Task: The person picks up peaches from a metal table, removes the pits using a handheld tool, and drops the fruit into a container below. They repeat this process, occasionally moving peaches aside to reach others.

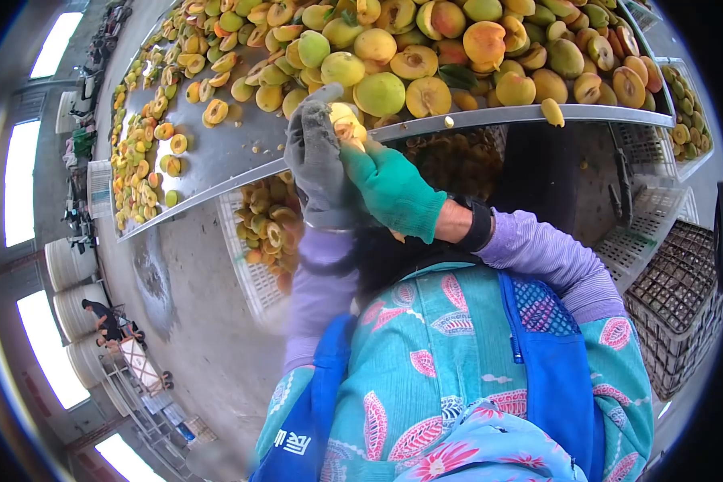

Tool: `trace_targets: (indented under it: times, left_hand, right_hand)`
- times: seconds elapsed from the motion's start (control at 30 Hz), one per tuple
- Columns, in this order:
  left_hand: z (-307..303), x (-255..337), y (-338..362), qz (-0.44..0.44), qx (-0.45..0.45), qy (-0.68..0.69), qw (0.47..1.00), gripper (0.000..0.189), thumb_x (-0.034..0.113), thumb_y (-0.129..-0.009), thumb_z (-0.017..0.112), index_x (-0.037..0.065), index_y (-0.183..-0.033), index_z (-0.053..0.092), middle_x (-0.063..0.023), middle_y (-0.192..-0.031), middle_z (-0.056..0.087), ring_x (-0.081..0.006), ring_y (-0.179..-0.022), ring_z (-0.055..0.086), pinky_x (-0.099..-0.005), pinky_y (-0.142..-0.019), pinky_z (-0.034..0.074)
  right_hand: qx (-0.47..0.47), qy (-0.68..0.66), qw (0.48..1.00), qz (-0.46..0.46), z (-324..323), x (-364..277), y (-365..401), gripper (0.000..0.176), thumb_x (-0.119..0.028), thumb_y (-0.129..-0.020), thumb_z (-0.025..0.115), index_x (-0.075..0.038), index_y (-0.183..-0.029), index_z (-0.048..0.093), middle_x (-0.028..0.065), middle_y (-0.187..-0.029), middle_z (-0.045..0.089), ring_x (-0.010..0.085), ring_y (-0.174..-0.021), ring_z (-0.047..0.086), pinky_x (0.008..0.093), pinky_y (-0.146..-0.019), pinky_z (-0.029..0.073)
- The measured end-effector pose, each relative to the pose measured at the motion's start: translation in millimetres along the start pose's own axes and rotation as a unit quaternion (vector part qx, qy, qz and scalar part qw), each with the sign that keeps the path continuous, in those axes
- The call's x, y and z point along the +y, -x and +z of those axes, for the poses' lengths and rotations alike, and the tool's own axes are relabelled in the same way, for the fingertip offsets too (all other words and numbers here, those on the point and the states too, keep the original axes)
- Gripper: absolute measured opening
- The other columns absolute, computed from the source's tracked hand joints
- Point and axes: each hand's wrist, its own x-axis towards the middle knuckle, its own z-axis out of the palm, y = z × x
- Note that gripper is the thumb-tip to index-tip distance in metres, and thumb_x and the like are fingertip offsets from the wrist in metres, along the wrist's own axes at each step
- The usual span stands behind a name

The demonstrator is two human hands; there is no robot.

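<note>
Both hands meet at the front edge of a metal table [217,173] heaped with whole and halved peaches [380,94]. My left hand [321,157], in a grey glove, is wrapped round a pale, cut piece of peach [345,122]. From the right, my right hand [394,189], in a green glove, closes its fingers on the lower side of the same piece. Whether a tool is in it cannot be seen. Cut halves lie on the metal just beyond the gloves.
Below the table edge stands a white crate [249,269] of peach halves. Another crate of fruit [687,112] is at the right, above stacked dark crates [671,297]. People [104,317] with a cart are far left, near large white tubs [71,265].
</note>
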Motion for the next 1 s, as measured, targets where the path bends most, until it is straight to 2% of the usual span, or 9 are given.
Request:
trace_targets:
  times: [0.17,0.3,0.4,0.53,0.63,0.77,0.9,0.97,1.0]
  left_hand:
    - [-6.3,7.2,-7.3,-0.15,-0.085,0.025,0.985,0.031,0.024,-0.099,0.052,-0.003,-0.106,0.064,-0.0069,-0.086,0.065,-0.0104,-0.074,0.058,-0.0236,-0.069,0.049]
    - [-7.5,2.2,-15.9,-0.18,-0.032,0.018,0.983,0.034,0.028,-0.098,0.055,-0.005,-0.096,0.067,-0.0093,-0.072,0.065,-0.0138,-0.063,0.06,-0.0243,-0.059,0.05]
    - [-9.6,4.4,-22.9,-0.233,-0.119,0.024,0.965,0.036,0.03,-0.098,0.056,-0.005,-0.097,0.066,-0.0122,-0.075,0.067,-0.0155,-0.065,0.063,-0.0243,-0.059,0.051]
    - [-4.7,4.1,-22.0,-0.201,-0.158,0.095,0.962,0.035,0.029,-0.098,0.055,-0.005,-0.094,0.065,-0.0144,-0.077,0.067,-0.0168,-0.067,0.064,-0.0266,-0.061,0.053]
    - [-4.1,4.1,-20.3,-0.129,-0.178,0.039,0.975,0.036,0.029,-0.099,0.052,-0.005,-0.096,0.064,-0.0153,-0.077,0.067,-0.0176,-0.067,0.064,-0.0276,-0.059,0.053]
    - [-9.6,8.5,-21.8,-0.192,-0.179,0.016,0.965,0.037,0.03,-0.1,0.049,-0.004,-0.099,0.064,-0.015,-0.076,0.067,-0.0189,-0.068,0.065,-0.0281,-0.056,0.053]
    - [-15.0,12.1,-20.7,-0.237,-0.14,0.029,0.961,0.04,0.033,-0.099,0.049,-0.004,-0.098,0.064,-0.0142,-0.077,0.067,-0.0198,-0.07,0.065,-0.0283,-0.057,0.053]
    - [-17.3,10.8,-17.6,-0.155,-0.155,-0.002,0.976,0.039,0.035,-0.099,0.05,-0.001,-0.098,0.065,-0.0153,-0.084,0.067,-0.0205,-0.071,0.065,-0.0284,-0.058,0.053]
    - [-18.2,13.9,-10.4,-0.21,-0.096,0.065,0.971,0.037,0.034,-0.099,0.05,0.0,-0.101,0.064,-0.0149,-0.086,0.066,-0.0207,-0.071,0.065,-0.0285,-0.058,0.053]
  right_hand:
    - [-0.138,-0.039,0.982,0.124,-35.2,-14.4,-4.4,0.04,-0.046,-0.1,0.043,-0.008,-0.1,0.054,0.0036,-0.063,0.054,0.0157,-0.045,0.051,0.0307,-0.04,0.042]
    - [-0.25,-0.46,0.828,0.203,-18.7,-14.9,3.5,0.039,-0.055,-0.098,0.043,-0.018,-0.092,0.051,-0.0051,-0.057,0.04,0.0088,-0.042,0.038,0.0241,-0.039,0.033]
    - [-0.203,-0.393,0.869,0.222,-17.8,-11.1,0.8,0.039,-0.055,-0.097,0.044,-0.018,-0.09,0.05,-0.0043,-0.057,0.041,0.009,-0.043,0.038,0.0243,-0.041,0.034]
    - [-0.22,-0.489,0.821,0.197,-18.7,-15.7,5.9,0.043,-0.055,-0.096,0.047,-0.015,-0.083,0.048,-0.0032,-0.056,0.041,0.009,-0.042,0.037,0.0247,-0.039,0.033]
    - [-0.084,-0.233,0.954,0.171,-6.6,-20.2,6.6,0.042,-0.053,-0.097,0.047,-0.014,-0.081,0.048,-0.0039,-0.055,0.041,0.0083,-0.041,0.038,0.026,-0.04,0.034]
    - [-0.245,-0.471,0.815,0.231,-22.0,-17.6,1.8,0.04,-0.052,-0.097,0.046,-0.014,-0.081,0.047,-0.0031,-0.055,0.041,0.0095,-0.041,0.039,0.0253,-0.039,0.032]
    - [-0.169,-0.308,0.904,0.244,-8.6,-31.1,6.1,0.039,-0.051,-0.099,0.042,-0.016,-0.083,0.048,-0.0063,-0.055,0.042,0.0089,-0.042,0.04,0.0246,-0.041,0.033]
    - [-0.298,-0.469,0.8,0.227,-14.5,-16.8,-1.9,0.039,-0.05,-0.1,0.042,-0.016,-0.083,0.049,-0.0067,-0.055,0.041,0.0092,-0.042,0.04,0.0247,-0.041,0.033]
    - [-0.357,-0.538,0.732,0.216,-15.3,-8.6,-5.1,0.039,-0.05,-0.1,0.041,-0.016,-0.083,0.049,-0.007,-0.054,0.041,0.0093,-0.042,0.04,0.0247,-0.041,0.033]
